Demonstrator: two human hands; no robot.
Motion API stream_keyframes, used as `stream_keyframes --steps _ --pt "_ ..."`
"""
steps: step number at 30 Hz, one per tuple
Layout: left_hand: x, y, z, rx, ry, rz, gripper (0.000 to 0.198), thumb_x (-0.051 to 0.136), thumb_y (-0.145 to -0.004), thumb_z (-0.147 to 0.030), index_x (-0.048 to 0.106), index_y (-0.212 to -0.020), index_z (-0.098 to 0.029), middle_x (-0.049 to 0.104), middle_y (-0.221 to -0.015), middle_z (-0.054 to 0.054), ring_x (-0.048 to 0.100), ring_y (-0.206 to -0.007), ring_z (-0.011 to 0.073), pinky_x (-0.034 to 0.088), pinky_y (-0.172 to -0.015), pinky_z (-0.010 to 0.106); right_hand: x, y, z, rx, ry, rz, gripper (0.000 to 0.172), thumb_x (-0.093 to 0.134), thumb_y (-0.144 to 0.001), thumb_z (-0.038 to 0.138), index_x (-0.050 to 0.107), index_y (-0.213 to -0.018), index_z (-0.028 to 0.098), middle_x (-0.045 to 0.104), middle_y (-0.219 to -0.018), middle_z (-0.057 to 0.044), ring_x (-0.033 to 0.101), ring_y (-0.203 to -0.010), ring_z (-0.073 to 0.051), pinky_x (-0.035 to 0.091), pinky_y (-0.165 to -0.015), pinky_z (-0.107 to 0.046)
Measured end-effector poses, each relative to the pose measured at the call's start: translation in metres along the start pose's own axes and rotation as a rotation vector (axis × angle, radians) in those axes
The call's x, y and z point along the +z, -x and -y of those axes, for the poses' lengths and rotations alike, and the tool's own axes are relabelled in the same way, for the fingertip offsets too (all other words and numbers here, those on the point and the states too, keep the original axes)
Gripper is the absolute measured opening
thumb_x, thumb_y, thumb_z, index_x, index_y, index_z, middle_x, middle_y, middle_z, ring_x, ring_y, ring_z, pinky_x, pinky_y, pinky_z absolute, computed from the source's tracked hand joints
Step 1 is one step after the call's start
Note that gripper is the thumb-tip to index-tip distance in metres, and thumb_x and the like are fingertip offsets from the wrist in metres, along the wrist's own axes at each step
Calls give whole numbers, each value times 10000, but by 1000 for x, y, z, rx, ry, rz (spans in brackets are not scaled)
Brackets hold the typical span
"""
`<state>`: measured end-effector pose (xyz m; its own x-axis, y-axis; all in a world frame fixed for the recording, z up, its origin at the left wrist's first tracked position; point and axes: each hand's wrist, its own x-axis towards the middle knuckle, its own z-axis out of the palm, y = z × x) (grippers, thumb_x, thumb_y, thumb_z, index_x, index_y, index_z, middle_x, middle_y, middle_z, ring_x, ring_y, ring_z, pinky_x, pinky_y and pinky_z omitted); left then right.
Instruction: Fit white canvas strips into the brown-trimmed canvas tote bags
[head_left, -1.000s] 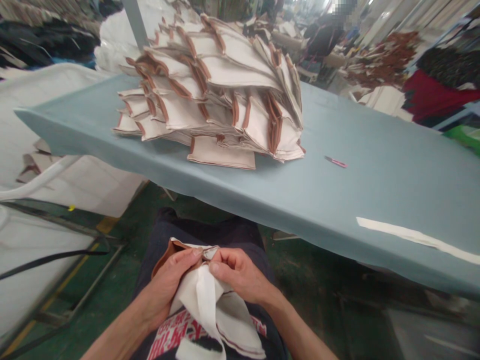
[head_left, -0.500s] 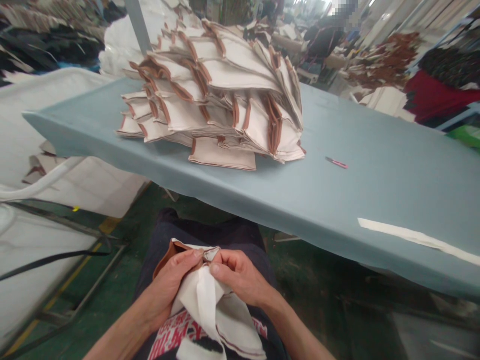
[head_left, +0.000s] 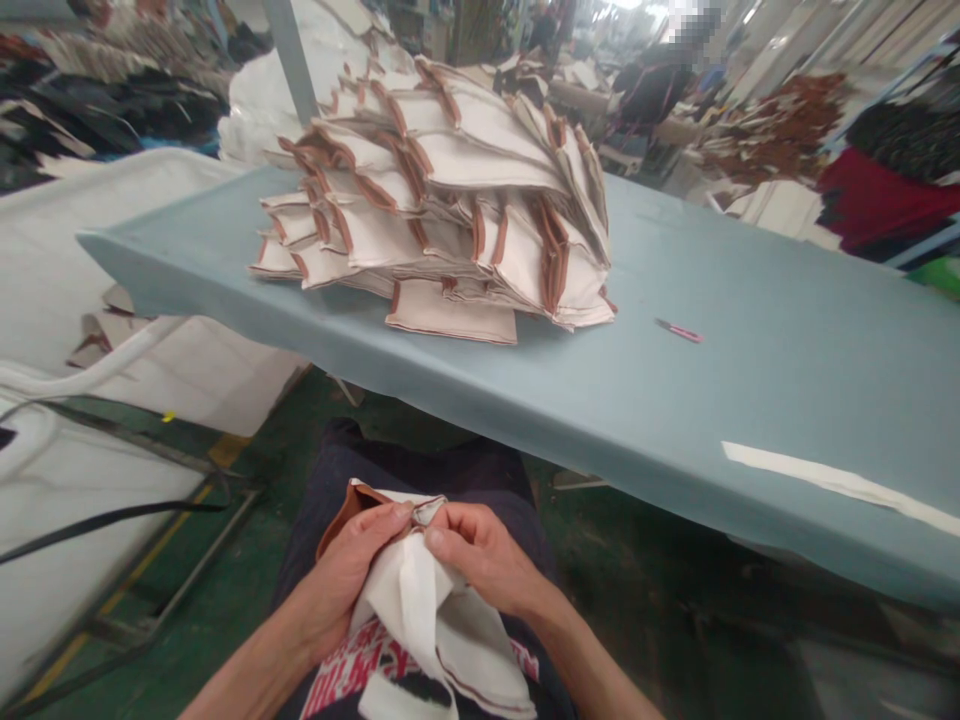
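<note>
A cream fabric piece with brown edging (head_left: 480, 640) lies bunched over my lap. My left hand (head_left: 367, 550) pinches its upper edge, beside a brown inner face that shows at the left. Close by, the fingers of my right hand (head_left: 476, 550) are closed on the same edge, and a small fold of cloth sticks up between the two hands. From just under my fingers a white fabric strip (head_left: 420, 600) hangs down across the piece. The fingertips partly hide the spot they grip.
A blue-grey covered table (head_left: 600, 400) stands ahead, bearing a tall pile of cream, brown-edged fabric pieces (head_left: 480, 150). Right of the pile lie pink-handled snips (head_left: 679, 331) and a white strip (head_left: 825, 478). A white cart (head_left: 172, 370) stands at the left. A person (head_left: 652, 90) is in the background.
The whole view has shifted slightly, so things appear a little further right. Both hands keep their pinch on the cloth, with hardly any change in their pose.
</note>
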<state>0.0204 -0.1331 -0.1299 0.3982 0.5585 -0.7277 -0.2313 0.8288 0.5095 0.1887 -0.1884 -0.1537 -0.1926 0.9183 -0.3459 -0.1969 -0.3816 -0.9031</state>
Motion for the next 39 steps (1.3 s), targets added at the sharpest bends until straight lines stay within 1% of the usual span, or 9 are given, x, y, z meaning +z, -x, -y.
stream_keyframes --steps 7,13,19,23,27,30,35,37,39 --pt "-1 1 4 22 7 2 484 1106 -485 -411 827 -743 -111 805 -644 58 687 -524 152 578 -493 213 1 2 -2 4 -7 -8 717 746 -786 874 496 -717 205 420 -677 67 302 -626 -94 241 -575 -246" --pt "-6 3 11 42 -3 1 395 1071 -587 -355 826 -769 -104 808 -661 66 689 -538 150 573 -508 203 3 3 -8 -1 -15 -14 715 751 -785 870 496 -715 206 412 -667 70 293 -618 -94 231 -568 -249" --pt "-12 2 19 43 -21 12 413 1044 -638 -373 833 -844 -84 818 -692 94 711 -565 177 588 -536 225 5 5 -16 0 -14 -16 743 746 -763 899 479 -714 207 398 -660 77 279 -617 -91 219 -567 -244" --pt "-12 3 23 62 -39 12 387 1033 -651 -368 826 -836 -99 827 -724 86 708 -573 170 585 -549 221 5 8 -18 -5 -14 -15 738 745 -767 894 475 -719 209 390 -655 81 269 -620 -90 214 -570 -241" --pt "-11 5 24 70 -71 14 416 1033 -648 -421 824 -820 -106 818 -702 89 705 -587 176 590 -568 229 7 9 -16 -13 -19 -15 738 743 -768 892 449 -705 217 369 -646 85 253 -609 -85 199 -560 -250" --pt "-11 6 23 82 -92 8 473 1048 -610 -479 817 -798 -112 802 -679 79 687 -576 166 584 -571 226 9 8 -14 -18 -30 -20 733 746 -775 882 435 -702 222 362 -646 84 250 -605 -85 197 -557 -255" --pt "-10 6 18 104 -137 8 520 1049 -584 -551 796 -747 -127 750 -633 44 621 -549 137 521 -533 200 10 6 -16 -18 -45 -24 729 736 -787 881 438 -711 221 363 -658 86 249 -611 -87 214 -565 -252" --pt "-9 6 16 119 -171 10 565 1041 -572 -605 799 -761 -131 730 -632 34 590 -548 130 496 -526 198 8 6 -15 -32 -30 -27 721 729 -794 877 453 -714 216 381 -662 81 265 -618 -90 225 -573 -249" --pt "-10 7 11 137 -220 14 611 1020 -565 -672 790 -753 -138 689 -615 12 533 -534 119 454 -510 195 6 7 -9 -63 18 -32 674 727 -834 826 479 -717 209 410 -671 70 296 -632 -98 247 -584 -248"
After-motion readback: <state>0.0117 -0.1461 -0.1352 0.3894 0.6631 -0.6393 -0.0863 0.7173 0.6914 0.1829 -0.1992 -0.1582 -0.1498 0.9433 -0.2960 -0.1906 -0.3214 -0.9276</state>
